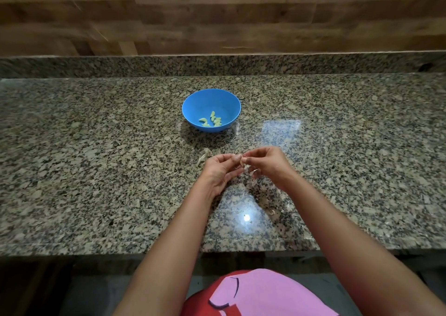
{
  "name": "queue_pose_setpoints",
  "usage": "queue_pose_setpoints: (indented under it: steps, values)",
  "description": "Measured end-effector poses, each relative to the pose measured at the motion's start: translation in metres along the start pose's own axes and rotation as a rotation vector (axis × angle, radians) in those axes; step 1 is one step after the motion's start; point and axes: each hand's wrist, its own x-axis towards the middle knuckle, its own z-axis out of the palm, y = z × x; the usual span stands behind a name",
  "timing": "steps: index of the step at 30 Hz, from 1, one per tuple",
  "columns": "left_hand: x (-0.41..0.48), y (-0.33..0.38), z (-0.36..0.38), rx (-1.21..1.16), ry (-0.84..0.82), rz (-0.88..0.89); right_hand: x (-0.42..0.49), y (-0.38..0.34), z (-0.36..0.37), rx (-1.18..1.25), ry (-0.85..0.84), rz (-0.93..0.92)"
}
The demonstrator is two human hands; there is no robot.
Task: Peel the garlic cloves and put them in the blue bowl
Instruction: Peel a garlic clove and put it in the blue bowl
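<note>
A blue bowl (193,103) stands on the granite counter, with several pale peeled garlic cloves (212,119) lying in its bottom. Nearer to me, my left hand (218,169) and my right hand (266,162) meet above the counter. Between their fingertips they pinch one garlic clove (240,161), its papery skin partly loose. Most of the clove is hidden by my fingers.
A scrap of garlic skin (204,156) lies on the counter (96,170) just left of my hands. Small skin flakes (271,212) lie nearer the front edge. A raised granite ledge and a wooden wall run along the back.
</note>
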Motion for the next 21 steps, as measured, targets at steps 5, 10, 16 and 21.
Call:
queue_pose_setpoints:
  steps: [5, 10, 16, 21]
  values:
    - [-0.001, 0.001, -0.002, -0.006, 0.007, 0.001, 0.002, 0.002, 0.003, 0.051, -0.012, 0.010]
    - [-0.004, 0.002, -0.005, 0.038, 0.025, 0.032, 0.004, 0.002, 0.003, 0.124, -0.052, 0.043]
    - [-0.004, 0.000, -0.019, 0.299, 0.190, 0.226, 0.010, 0.002, 0.006, 0.153, -0.068, 0.066]
    - [-0.008, 0.003, -0.044, 0.503, 0.441, 0.346, 0.019, -0.010, 0.025, 0.185, -0.109, 0.052]
